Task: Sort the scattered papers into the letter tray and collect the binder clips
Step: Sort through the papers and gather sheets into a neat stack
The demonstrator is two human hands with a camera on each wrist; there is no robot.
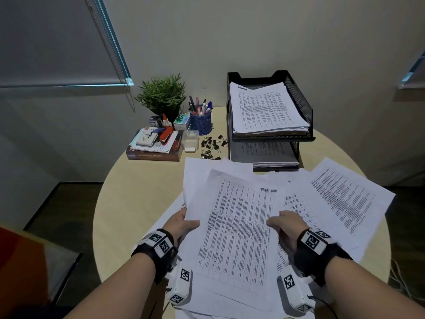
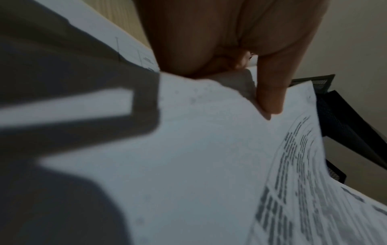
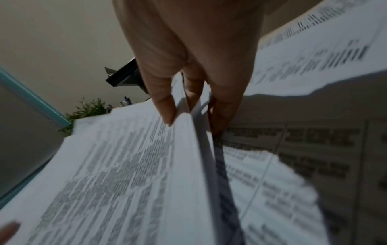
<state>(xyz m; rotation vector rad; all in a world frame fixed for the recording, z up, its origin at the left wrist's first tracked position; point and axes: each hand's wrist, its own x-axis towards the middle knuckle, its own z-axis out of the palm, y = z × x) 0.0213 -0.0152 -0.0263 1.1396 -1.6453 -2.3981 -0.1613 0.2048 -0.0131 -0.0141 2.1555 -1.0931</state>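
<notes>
Paper sheaf (image 1: 232,226) pinched at both side edges by left hand (image 1: 181,223) and right hand (image 1: 287,226); two-tier letter tray (image 1: 299,104) beyond, binder clips (image 1: 211,147) uncountable.

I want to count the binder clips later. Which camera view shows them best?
The head view: the binder clips lie scattered on the table between a clear box and the letter tray. The left and right wrist views show no clips, only hands and papers.
</notes>
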